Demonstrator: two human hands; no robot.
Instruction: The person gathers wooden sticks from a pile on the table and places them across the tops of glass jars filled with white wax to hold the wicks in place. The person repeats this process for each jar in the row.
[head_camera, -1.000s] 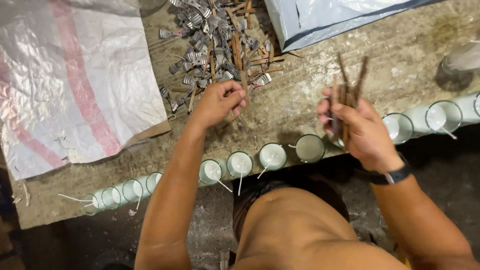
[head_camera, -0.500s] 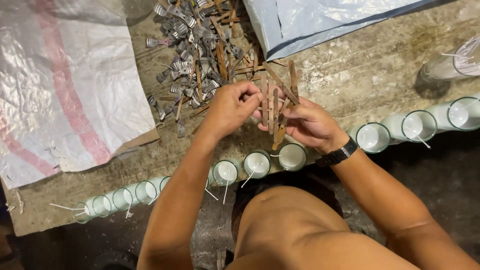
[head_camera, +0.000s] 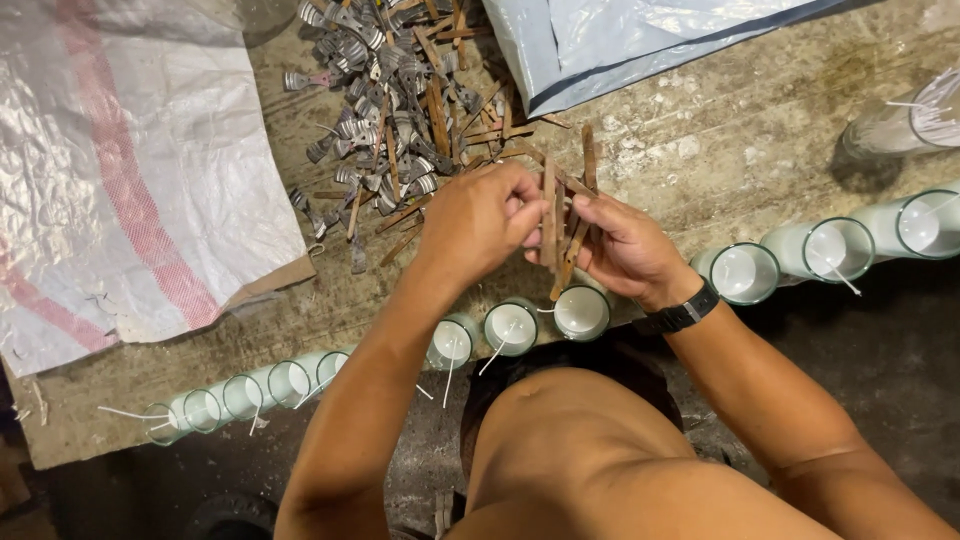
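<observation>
My right hand grips a bundle of thin brown wooden sticks, held upright above the bench. My left hand meets it from the left, fingertips pinching one stick in the bundle. Just beyond both hands lies a heap of small metal clips and more brown sticks. Along the bench's near edge runs a row of glass jars filled with white wax, each with a white wick sticking out.
A white woven sack with a red stripe covers the bench's left part. A grey-blue plastic bag lies at the top. More wax jars continue right, and a bundle of white wicks rests at the far right.
My right hand has brought its sticks leftward to the middle. My left hand left the clip heap and now meets the bundle.
</observation>
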